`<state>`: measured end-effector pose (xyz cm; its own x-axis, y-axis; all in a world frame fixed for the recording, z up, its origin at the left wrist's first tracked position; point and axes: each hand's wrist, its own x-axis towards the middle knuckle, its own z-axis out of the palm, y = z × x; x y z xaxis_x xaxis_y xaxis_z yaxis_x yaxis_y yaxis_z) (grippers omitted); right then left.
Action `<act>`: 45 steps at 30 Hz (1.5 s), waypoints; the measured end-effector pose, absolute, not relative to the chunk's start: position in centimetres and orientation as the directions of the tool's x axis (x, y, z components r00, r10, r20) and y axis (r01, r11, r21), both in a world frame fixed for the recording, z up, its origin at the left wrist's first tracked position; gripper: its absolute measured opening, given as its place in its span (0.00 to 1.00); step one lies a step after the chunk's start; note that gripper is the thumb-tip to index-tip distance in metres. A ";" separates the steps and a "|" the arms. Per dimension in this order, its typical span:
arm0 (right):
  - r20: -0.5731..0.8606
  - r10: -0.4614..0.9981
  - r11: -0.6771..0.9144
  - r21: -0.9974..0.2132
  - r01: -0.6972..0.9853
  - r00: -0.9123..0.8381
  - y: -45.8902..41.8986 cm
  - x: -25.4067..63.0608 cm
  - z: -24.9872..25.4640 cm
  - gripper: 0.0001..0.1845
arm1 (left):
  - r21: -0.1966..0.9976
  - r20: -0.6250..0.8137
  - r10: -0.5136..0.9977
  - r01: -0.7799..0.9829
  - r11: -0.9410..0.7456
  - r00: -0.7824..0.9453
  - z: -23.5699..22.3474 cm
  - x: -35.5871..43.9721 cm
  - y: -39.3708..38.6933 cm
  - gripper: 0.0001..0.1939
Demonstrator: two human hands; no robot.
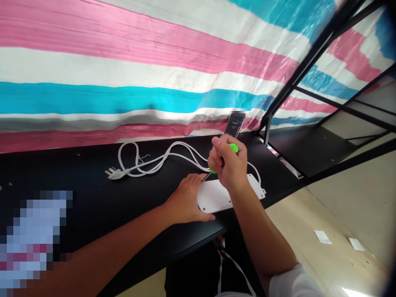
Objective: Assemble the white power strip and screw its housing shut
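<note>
Fingers (pixel 220 152) of the right hand (pixel 228 161) curl tight around the green handle of a screwdriver (pixel 234 147), its thin shaft slanting down and left from the fist. In the head view, the power strip (pixel 215 197) lies just below that fist, a white oblong whose long axis runs slightly uphill to the right across a black table (pixel 62 177). The shaft's tip ends near the strip's upper edge, by the left hand (pixel 185 199); whether it touches, I cannot tell. That left hand is the nearer one, spread over the strip's left end, thumb along the lower edge and fingers along the upper. Beyond the power strip, a white cord (pixel 173 149) loops left to a plug (pixel 114 174), and a phone (pixel 233 123) stands against a striped tarp (pixel 123 62).
</note>
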<state>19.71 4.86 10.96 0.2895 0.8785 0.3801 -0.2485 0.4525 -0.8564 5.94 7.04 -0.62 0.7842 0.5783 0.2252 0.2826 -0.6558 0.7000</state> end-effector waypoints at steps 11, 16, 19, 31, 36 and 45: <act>0.368 0.889 0.431 -0.874 -0.227 0.271 5.0 19.4 10.7 0.27 | 0.697 0.182 0.600 0.328 -0.637 0.779 -0.6 6.0 7.2 0.60; 0.359 0.887 0.422 -0.887 -0.190 0.291 5.2 19.2 10.6 0.29 | 0.689 0.176 0.608 0.345 -0.638 0.774 -0.5 6.0 7.2 0.59; 0.353 0.898 0.404 -0.899 -0.172 0.262 5.3 19.3 10.3 0.27 | 0.697 0.168 0.609 0.344 -0.630 0.775 -0.4 6.0 7.2 0.58; 0.477 0.831 0.501 -0.865 -0.015 0.286 5.3 18.9 9.5 0.17 | 0.870 0.261 0.712 0.161 -0.466 0.652 -0.4 5.9 7.6 0.32; 0.497 0.771 0.492 -0.862 0.123 0.399 4.2 18.3 9.7 0.15 | 0.869 0.401 0.757 0.046 -0.492 0.515 0.0 6.3 8.1 0.08; 0.588 0.793 0.566 -0.808 0.163 0.160 3.1 20.7 10.4 0.15 | 0.848 0.447 0.679 -0.033 -0.530 0.583 -0.1 6.1 7.9 0.09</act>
